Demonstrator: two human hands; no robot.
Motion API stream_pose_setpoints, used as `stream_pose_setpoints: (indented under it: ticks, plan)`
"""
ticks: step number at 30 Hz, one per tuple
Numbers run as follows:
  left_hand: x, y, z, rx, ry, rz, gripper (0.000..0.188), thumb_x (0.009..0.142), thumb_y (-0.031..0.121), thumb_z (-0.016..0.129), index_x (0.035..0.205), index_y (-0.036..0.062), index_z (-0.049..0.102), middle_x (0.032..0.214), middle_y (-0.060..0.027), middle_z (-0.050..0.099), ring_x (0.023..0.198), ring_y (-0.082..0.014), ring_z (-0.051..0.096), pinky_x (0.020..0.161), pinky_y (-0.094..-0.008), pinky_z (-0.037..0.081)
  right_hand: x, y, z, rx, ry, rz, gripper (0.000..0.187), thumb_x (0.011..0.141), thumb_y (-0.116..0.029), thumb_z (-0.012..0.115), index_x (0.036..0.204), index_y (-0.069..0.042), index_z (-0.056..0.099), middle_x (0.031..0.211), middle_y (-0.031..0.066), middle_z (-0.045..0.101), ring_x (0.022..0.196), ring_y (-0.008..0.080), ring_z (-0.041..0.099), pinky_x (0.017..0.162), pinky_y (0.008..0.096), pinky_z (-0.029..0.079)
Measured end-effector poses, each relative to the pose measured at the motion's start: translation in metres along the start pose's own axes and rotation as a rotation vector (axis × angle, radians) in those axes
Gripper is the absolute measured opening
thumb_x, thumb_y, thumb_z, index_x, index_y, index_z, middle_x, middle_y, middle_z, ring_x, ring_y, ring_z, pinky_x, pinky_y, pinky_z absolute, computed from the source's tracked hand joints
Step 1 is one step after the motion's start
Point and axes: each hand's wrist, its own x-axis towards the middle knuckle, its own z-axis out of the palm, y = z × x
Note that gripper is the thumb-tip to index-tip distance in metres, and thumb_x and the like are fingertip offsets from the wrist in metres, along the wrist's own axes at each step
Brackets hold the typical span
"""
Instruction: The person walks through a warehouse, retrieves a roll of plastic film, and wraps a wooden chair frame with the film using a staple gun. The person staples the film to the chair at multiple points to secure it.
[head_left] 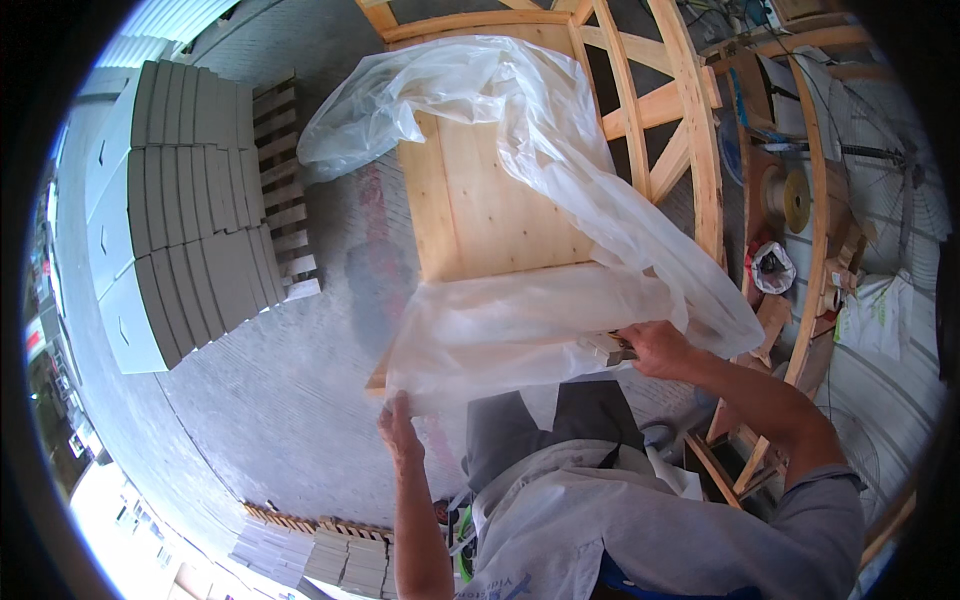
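Note:
A clear plastic sheet (530,310) drapes over a wooden crate panel (490,210), its near part spread flat in front of me and the rest bunched along the far and right sides. At the sheet's near left corner, my left hand (400,432) is closed on the edge of the film, beside a bit of bare wood. My right hand (658,348) grips what looks like a staple gun (606,348), its pale, blocky front lying over the film near the right end. Fingers partly hide the tool's handle.
Wooden crate framing (640,110) rises at the far right. Stacked pale boards (190,200) stand at left beside a pallet (285,180). To the right, a wooden rack (810,200) holds a spool (795,200) and a bag (772,268). More stacks (345,560) lie at lower left.

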Motion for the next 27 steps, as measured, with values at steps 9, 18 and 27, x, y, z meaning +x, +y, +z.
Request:
stream_pose_setpoints:
  ticks: [9, 18, 27]
  plan:
    - [-0.016, 0.034, -0.005, -0.266, -0.070, 0.107, 0.033, 0.092, 0.023, 0.057, 0.111, -0.0044, 0.062, 0.107, -0.0127, 0.064, 0.097, -0.0200, 0.060, 0.085, -0.0323, 0.047, 0.004, 0.020, -0.007, -0.182, -0.421, -0.112, 0.027, 0.075, -0.012, 0.064, 0.099, -0.001, 0.061, 0.089, 0.0178, 0.066, 0.084, 0.0353, 0.066, 0.075, 0.0445, 0.053]
    - [-0.036, 0.002, -0.042, -0.043, 0.109, -0.001, 0.036, 0.095, 0.031, 0.056, 0.086, -0.0025, 0.066, 0.076, -0.0053, 0.063, 0.068, -0.0137, 0.057, 0.061, -0.0309, 0.046, 0.010, 0.012, -0.018, -0.193, -0.540, -0.094, 0.040, 0.080, -0.031, 0.068, 0.105, 0.000, 0.062, 0.094, 0.0191, 0.067, 0.091, 0.0339, 0.066, 0.078, 0.0423, 0.053]
    - [-0.033, -0.027, -0.062, 0.312, 0.122, -0.028, 0.035, 0.096, 0.030, 0.058, 0.075, 0.0015, 0.061, 0.064, 0.0058, 0.046, 0.062, -0.0062, 0.038, 0.053, -0.0270, 0.033, 0.121, -0.037, -0.058, 0.418, -0.567, 0.280, 0.046, 0.089, -0.043, 0.059, 0.108, -0.002, 0.065, 0.084, 0.0159, 0.066, 0.079, 0.0272, 0.063, 0.075, 0.0384, 0.047]
